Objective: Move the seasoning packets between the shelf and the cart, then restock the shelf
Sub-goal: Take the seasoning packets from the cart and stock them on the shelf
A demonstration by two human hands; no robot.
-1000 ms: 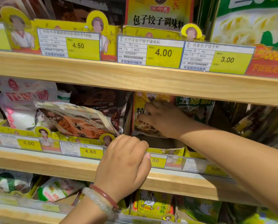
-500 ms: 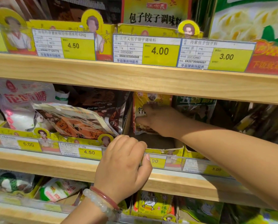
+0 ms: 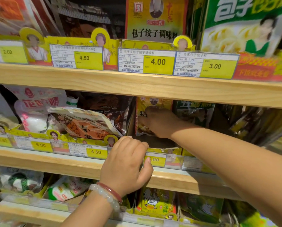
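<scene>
A yellow seasoning packet (image 3: pixel 153 104) stands upright at the back of an open cardboard display box (image 3: pixel 168 150) on the middle shelf (image 3: pixel 55 163). My right hand (image 3: pixel 160 122) reaches deep into that box, its fingers closed against the packet's face, hiding the packet's middle. My left hand (image 3: pixel 127 163) is curled over the box's front lip and the price rail, thumb on a yellow tag. No cart is in view.
Left of the box lie an orange-brown packet (image 3: pixel 87 123) and a white bag (image 3: pixel 37 104). A green packet (image 3: pixel 194 108) stands to the right. The upper shelf board (image 3: pixel 137 86) hangs close above my right hand. Chicken-print packets (image 3: pixel 155 202) fill the shelf below.
My right hand has shifted slightly up and deeper on the yellow packet. My left hand stays on the front edge.
</scene>
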